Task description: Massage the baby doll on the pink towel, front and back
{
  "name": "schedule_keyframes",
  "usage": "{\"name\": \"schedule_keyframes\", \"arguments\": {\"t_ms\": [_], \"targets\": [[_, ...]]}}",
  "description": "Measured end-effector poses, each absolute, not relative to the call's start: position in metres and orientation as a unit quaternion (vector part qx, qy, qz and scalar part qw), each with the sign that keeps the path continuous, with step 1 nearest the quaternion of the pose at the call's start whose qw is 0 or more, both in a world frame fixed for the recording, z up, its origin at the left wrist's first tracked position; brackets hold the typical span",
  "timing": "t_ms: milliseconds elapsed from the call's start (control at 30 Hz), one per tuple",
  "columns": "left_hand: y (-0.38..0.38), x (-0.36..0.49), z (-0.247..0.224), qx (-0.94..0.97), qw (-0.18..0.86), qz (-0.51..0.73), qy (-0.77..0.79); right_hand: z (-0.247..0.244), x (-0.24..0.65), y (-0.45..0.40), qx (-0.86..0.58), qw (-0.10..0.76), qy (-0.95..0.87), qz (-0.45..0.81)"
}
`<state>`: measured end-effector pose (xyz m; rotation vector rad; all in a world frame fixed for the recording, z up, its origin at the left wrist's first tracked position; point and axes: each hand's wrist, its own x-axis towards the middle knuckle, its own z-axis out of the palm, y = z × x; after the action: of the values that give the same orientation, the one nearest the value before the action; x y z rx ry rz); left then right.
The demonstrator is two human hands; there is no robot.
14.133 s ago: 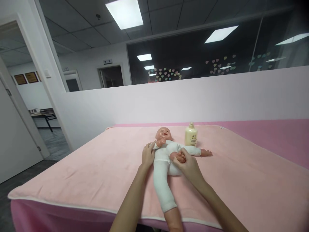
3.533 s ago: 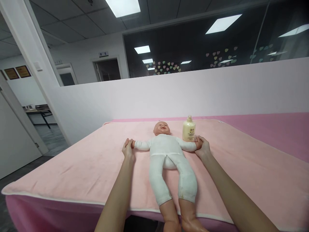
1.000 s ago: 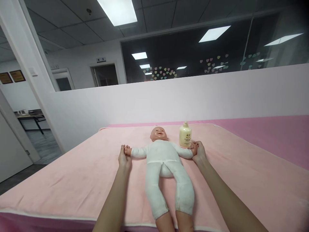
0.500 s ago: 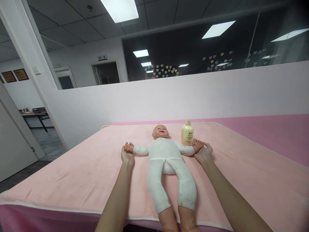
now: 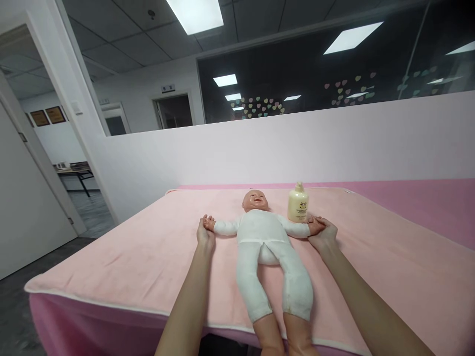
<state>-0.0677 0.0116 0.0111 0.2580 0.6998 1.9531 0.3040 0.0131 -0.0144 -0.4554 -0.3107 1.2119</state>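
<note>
A baby doll with a white cloth body lies on its back, head away from me, both arms stretched out sideways. My left hand is closed around the doll's hand at the left. On the other side my right hand holds the doll's other hand, thumb on top and fingers partly hidden beneath. Just behind that doll arm stands a pale yellow pump bottle, upright. The doll's bare lower legs reach the near edge, and its feet are cut off by the frame.
A pink towel with a white border covers the table, over a darker pink cloth. Behind it rises a low white wall with dark glass above. An open door stands at the left.
The whole view has shifted, so the doll, bottle and hands sit further right in the picture. Both hands keep hold of the doll's hands, and the arms stay spread.
</note>
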Motion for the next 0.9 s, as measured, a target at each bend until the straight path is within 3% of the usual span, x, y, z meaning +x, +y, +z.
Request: {"name": "schedule_keyframes", "arguments": {"t_ms": [900], "targets": [[0.0018, -0.0623, 0.021, 0.076, 0.496, 0.816, 0.288, -0.0141, 0.3074, 0.0157, -0.221, 0.797, -0.006, 0.563]]}}
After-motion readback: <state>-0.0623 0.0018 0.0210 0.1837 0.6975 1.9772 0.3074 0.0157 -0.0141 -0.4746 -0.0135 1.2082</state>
